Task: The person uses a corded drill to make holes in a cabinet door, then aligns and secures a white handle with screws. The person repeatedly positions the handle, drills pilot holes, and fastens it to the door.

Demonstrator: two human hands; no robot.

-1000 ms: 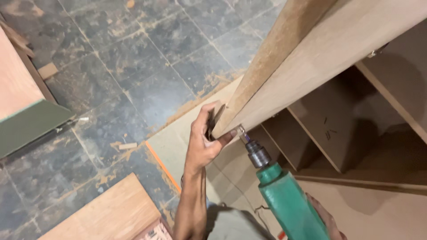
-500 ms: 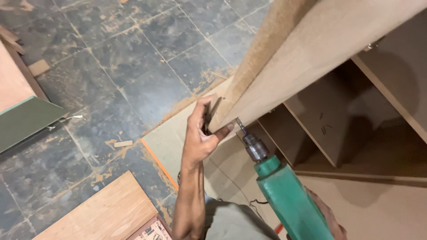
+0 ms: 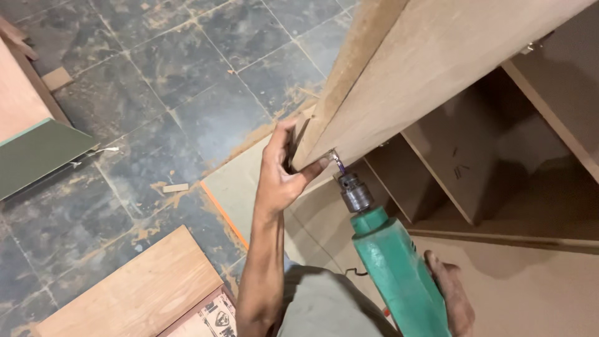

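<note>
- Two hands share one spot, the lower corner of a tall wooden panel [image 3: 437,68], and everything hangs on how the drill lines up with that corner.
- Furthest left, a green-edged board [image 3: 37,153] and a plywood sheet [image 3: 131,287] lie on the dusty tiled floor [image 3: 162,81], well apart from the work.
- Left hand [image 3: 284,171] reaches up and clamps the panel's corner, fingers curled round the far edge, thumb pressed against the near face.
- Just right of that thumb, the drill bit [image 3: 337,163] touches the panel's face near its bottom edge.
- Behind it, the green electric drill [image 3: 390,262] slants up and to the left, its long axis running from the lower right towards the corner.
- Right hand [image 3: 449,293] wraps the drill's rear body, fingers closed round it, partly hidden.
- Further right, open cabinet compartments [image 3: 486,162] sit behind the panel.
</note>
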